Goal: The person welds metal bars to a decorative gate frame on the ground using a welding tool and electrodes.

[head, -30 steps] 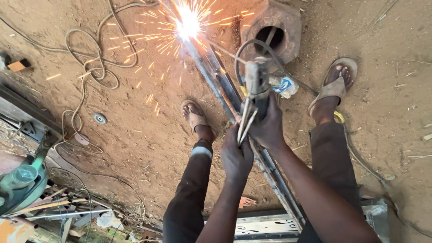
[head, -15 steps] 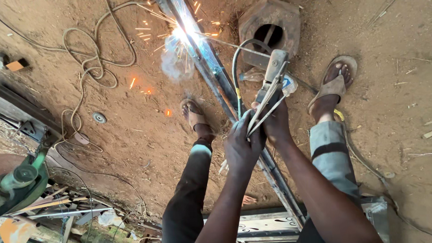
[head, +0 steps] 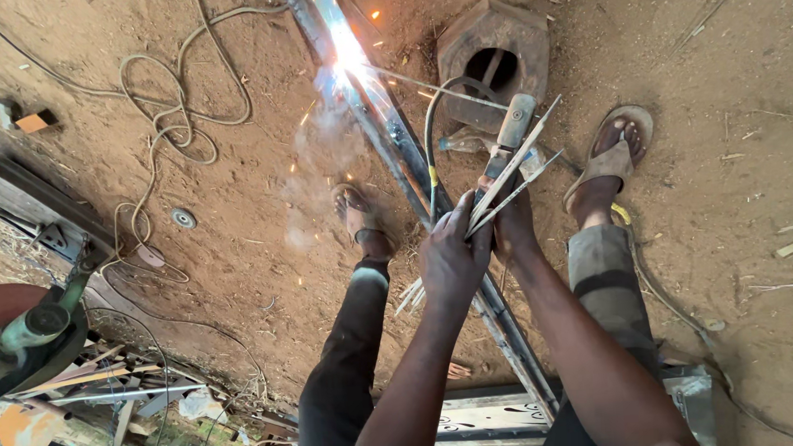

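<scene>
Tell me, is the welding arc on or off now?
On: a bright arc with sparks and smoke glows at the rod tip on the metal bar.

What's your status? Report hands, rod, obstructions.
Left hand gripping spare rods. Right hand on electrode holder, rod arcing on steel bar. Cable looped near the weld.

Reddish-brown dirt floor (head: 236,259) is stretching across the whole view, lying scattered with straw and wood chips in daylight. A grey cable (head: 170,126) is lying in loops on it. Well to the right of the cable, a hexagonal metal housing (head: 495,59) is sitting on the dirt. Below and left of the cable, a pile of scrap rods (head: 106,378) is lying beside a green machine (head: 31,328).
</scene>
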